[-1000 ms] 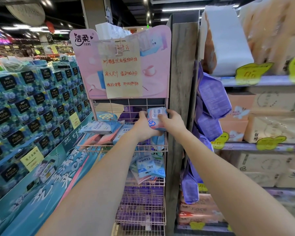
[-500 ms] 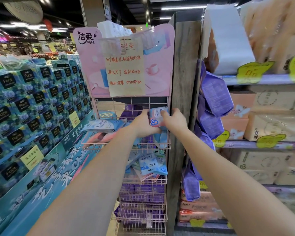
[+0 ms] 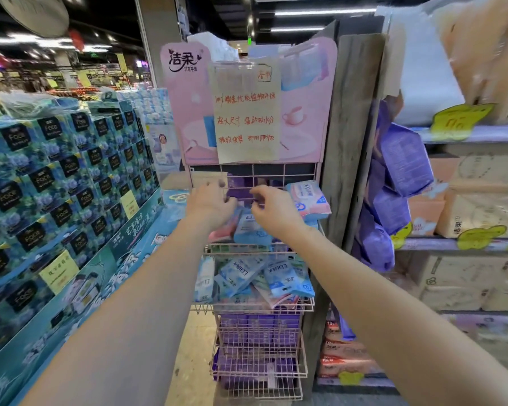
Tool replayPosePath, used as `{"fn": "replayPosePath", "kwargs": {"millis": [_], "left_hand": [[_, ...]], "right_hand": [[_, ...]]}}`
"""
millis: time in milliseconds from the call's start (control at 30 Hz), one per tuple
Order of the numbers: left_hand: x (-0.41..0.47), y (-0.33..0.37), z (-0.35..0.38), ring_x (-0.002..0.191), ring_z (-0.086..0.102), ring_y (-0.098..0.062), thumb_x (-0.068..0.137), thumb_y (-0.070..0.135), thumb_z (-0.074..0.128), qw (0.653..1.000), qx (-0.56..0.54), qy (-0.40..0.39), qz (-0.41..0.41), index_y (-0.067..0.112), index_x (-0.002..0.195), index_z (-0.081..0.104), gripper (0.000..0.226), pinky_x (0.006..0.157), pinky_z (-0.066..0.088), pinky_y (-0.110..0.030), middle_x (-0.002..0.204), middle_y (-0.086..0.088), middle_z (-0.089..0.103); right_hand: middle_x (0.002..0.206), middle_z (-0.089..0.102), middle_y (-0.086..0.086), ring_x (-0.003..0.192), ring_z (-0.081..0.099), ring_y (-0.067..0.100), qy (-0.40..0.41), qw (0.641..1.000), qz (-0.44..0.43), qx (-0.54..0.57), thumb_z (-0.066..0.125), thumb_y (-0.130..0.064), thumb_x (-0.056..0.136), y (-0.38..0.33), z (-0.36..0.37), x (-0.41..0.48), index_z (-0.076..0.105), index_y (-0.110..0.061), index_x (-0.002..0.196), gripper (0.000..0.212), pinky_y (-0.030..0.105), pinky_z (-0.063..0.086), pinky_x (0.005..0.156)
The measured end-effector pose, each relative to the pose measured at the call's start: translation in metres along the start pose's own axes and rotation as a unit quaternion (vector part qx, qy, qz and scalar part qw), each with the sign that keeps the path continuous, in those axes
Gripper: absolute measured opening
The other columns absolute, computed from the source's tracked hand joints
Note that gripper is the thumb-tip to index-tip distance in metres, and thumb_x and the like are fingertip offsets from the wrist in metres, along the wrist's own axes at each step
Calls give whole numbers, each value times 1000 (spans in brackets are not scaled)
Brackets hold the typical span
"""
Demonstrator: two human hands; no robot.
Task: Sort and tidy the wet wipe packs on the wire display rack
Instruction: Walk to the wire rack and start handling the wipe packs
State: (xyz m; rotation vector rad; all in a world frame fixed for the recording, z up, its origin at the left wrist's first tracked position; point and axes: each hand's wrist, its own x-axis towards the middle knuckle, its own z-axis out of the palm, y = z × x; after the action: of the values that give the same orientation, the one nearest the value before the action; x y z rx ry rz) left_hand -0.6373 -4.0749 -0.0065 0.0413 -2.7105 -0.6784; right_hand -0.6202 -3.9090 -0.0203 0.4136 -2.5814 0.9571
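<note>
The pink wire display rack (image 3: 248, 247) has several baskets. A pink-and-blue wet wipe pack (image 3: 309, 200) stands tilted at the right end of the top basket, free of both hands. My left hand (image 3: 212, 204) hovers over a pink pack (image 3: 224, 232), fingers spread. Beside it, my right hand (image 3: 274, 210) is above a blue pack (image 3: 250, 230) with loosely curled fingers that hold nothing. Blue packs (image 3: 248, 276) lie jumbled in the second basket, and purple packs (image 3: 258, 332) fill the lower baskets.
A pink header board (image 3: 188, 112) with a handwritten note (image 3: 247, 118) tops the rack. A wooden post (image 3: 346, 142) stands close on its right, with hanging purple packs (image 3: 402, 162) and tissue shelves (image 3: 467, 244) beyond. Stacked blue tissue boxes (image 3: 56, 186) rise on the left.
Both hands let go of the pink-and-blue pack, which now rests at the top basket's right end. The hands moved left over the other packs. The view has moved closer.
</note>
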Motion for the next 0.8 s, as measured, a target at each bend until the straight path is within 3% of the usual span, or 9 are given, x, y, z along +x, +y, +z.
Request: {"fn": "replayPosePath", "kwargs": {"millis": [167, 267, 367, 467, 600, 733, 800], "left_hand": [[7, -56, -12, 133, 44, -42, 94, 53, 56, 987, 122, 6, -106, 9, 138, 49, 63, 111, 36, -47, 143, -24, 48], [16, -84, -12, 139, 40, -41, 87, 74, 52, 971, 122, -54, -198, 5, 147, 41, 93, 113, 33, -47, 152, -24, 41], [32, -108, -2, 134, 50, -39, 79, 85, 42, 967, 71, -136, -201, 13, 147, 47, 99, 108, 44, -48, 148, -16, 52], [35, -110, -9, 124, 59, -37, 74, 76, 65, 971, 3, -118, -209, 12, 131, 58, 86, 95, 51, -42, 133, -13, 62], [41, -105, -20, 122, 58, -36, 72, 36, 88, 974, -106, -81, -184, 9, 126, 53, 69, 100, 51, -44, 129, -14, 61], [50, -111, -16, 134, 50, -35, 69, 33, 92, 959, -142, -130, -208, 2, 146, 36, 100, 112, 43, -44, 145, -17, 49], [56, -116, -12, 138, 48, -36, 69, 36, 93, 947, -185, -140, -223, -2, 149, 37, 105, 116, 40, -45, 150, -19, 47]], "right_hand": [[131, 56, 21, 121, 55, 41, -59, 987, 97, -113, 60, -30, 90, -13, 34, 9, 56, -10, 135, 49, 43, 45, 103], [143, 43, 23, 130, 45, 44, -103, 959, 203, -167, 60, -48, 90, -15, 52, 13, 44, -11, 143, 67, 45, 38, 107], [144, 38, 28, 129, 46, 45, -98, 951, 265, -123, 62, -53, 88, -16, 64, 19, 34, -6, 146, 79, 46, 41, 107], [138, 50, 25, 124, 53, 42, -65, 947, 289, -121, 69, -56, 82, -19, 68, 23, 36, -7, 140, 83, 46, 45, 101], [135, 57, 17, 129, 46, 40, -13, 947, 294, -132, 77, -57, 71, -24, 68, 17, 41, -14, 140, 88, 46, 39, 105], [142, 50, 18, 132, 45, 37, 57, 966, 251, -28, 82, -33, 72, -25, 71, 8, 33, -17, 152, 95, 42, 38, 109], [145, 50, 13, 130, 50, 31, 80, 965, 248, 39, 82, -23, 74, -20, 70, 3, 33, -16, 153, 94, 38, 42, 107]]}}
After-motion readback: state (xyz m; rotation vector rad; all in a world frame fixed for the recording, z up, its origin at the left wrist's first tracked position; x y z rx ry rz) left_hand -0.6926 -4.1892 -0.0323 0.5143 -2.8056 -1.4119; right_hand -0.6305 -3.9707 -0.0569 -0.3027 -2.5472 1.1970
